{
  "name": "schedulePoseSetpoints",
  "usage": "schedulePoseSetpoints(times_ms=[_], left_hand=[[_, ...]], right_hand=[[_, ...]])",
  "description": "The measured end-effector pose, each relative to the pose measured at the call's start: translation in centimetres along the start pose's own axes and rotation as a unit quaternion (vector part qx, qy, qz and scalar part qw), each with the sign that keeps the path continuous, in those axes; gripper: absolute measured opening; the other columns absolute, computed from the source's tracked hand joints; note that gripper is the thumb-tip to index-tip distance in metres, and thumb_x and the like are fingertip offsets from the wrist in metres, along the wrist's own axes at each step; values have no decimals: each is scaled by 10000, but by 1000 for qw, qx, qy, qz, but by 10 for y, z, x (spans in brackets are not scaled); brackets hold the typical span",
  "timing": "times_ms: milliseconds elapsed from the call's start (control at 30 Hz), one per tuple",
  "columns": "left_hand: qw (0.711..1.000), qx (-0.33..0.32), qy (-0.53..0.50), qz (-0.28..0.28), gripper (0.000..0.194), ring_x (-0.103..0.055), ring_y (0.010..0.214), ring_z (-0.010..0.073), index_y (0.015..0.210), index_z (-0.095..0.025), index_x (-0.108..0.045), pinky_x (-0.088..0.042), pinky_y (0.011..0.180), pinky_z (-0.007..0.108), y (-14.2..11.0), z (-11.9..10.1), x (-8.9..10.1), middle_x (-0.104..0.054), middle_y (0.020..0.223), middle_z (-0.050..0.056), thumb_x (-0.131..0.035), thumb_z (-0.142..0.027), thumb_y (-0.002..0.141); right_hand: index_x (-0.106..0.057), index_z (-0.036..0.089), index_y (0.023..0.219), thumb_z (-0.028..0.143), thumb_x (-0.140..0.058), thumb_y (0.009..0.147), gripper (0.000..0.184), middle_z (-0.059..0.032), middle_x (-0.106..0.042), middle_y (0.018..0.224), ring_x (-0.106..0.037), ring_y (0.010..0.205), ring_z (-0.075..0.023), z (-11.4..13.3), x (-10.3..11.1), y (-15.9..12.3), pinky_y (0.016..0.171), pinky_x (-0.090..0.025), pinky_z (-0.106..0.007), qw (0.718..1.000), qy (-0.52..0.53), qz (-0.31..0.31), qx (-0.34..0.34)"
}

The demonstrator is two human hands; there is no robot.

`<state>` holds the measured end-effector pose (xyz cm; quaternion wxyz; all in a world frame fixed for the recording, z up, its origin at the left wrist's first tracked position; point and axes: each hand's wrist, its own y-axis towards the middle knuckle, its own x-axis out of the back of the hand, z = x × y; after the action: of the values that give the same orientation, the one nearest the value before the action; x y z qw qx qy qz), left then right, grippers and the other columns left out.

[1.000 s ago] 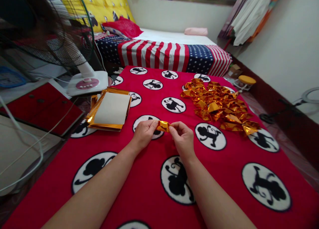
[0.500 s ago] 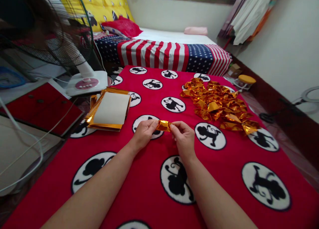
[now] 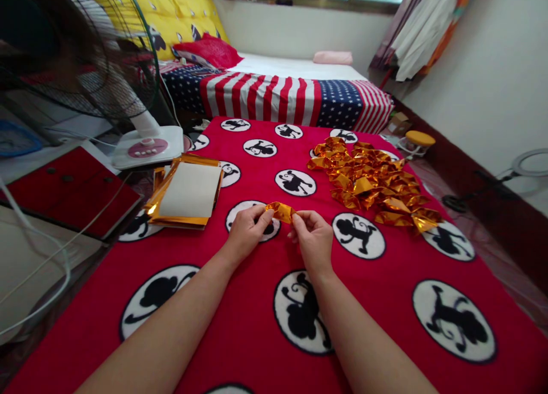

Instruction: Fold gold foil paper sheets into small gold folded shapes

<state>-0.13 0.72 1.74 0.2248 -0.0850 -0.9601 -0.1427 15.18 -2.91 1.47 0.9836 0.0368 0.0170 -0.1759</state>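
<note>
A bedroom in a home — bed (image 3: 282,100), red pillow (image 3: 209,51) and standing fan (image 3: 148,145) show it.

A piece of folded gold foil (image 3: 280,212) is pinched at either end by the left hand (image 3: 247,230) and right hand (image 3: 315,237) over a red monkey-print blanket (image 3: 385,291), where a stack of sheets (image 3: 188,191) and a foil pile (image 3: 369,178) are laid out.

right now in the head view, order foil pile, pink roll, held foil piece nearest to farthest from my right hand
1. Held foil piece, in the right hand
2. Foil pile, ahead, rightward
3. Pink roll, back on the bed
</note>
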Motion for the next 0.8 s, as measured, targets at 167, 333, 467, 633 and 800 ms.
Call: schedulePoseSetpoints(times_ms=[167, 333, 467, 633, 800], left_hand=[[999, -5, -45, -21, 399, -527, 661, 143, 708, -165, -574, -393, 630, 252, 2, -2, 1, -570, 677, 10, -421, -446, 947], [995, -75, -38, 50, 247, -594, 841, 173, 975, -157, -671, -442, 771, 267, 0, -2, 1, -671, 934, 60, -563, -364, 893], [993, -91, -16, 73, 225, -600, 868, 178, 1031, -167, -693, -450, 804, 276, 0, -2, 0, -679, 957, 65, -595, -299, 876], [994, -87, -23, 69, 205, -616, 859, 176, 955, -168, -723, -463, 802, 274, 1, -1, 0, -695, 918, 67, -535, -215, 888], [996, -80, 9, 25, 211, -627, 814, 171, 943, -165, -723, -472, 758, 269, 1, -1, 0, -705, 892, 65, -549, -151, 826]], right_hand=[[-602, 181, 692, 339, -640, 785, 187, 29, -594, 547, -544, 417, -111, 0, -1, -5, 408, -389, -208, 995, -80, 59, 7], [-568, 177, 591, 376, -607, 820, 306, 37, -532, 466, -453, 394, -86, -2, -3, -5, 398, -312, -199, 985, -148, 81, 35], [-672, 162, 708, 343, -585, 815, 228, 14, -589, 514, -474, 417, -101, -4, -3, -4, 404, -319, -207, 983, -144, 105, 34], [-659, 163, 684, 314, -619, 760, 173, 4, -609, 534, -507, 432, -111, -2, 0, -3, 410, -342, -206, 982, -123, 142, 28], [-577, 180, 828, 425, -661, 781, 264, 46, -569, 562, -462, 385, -81, 5, 4, 0, 373, -314, -193, 994, -65, 89, 13]])
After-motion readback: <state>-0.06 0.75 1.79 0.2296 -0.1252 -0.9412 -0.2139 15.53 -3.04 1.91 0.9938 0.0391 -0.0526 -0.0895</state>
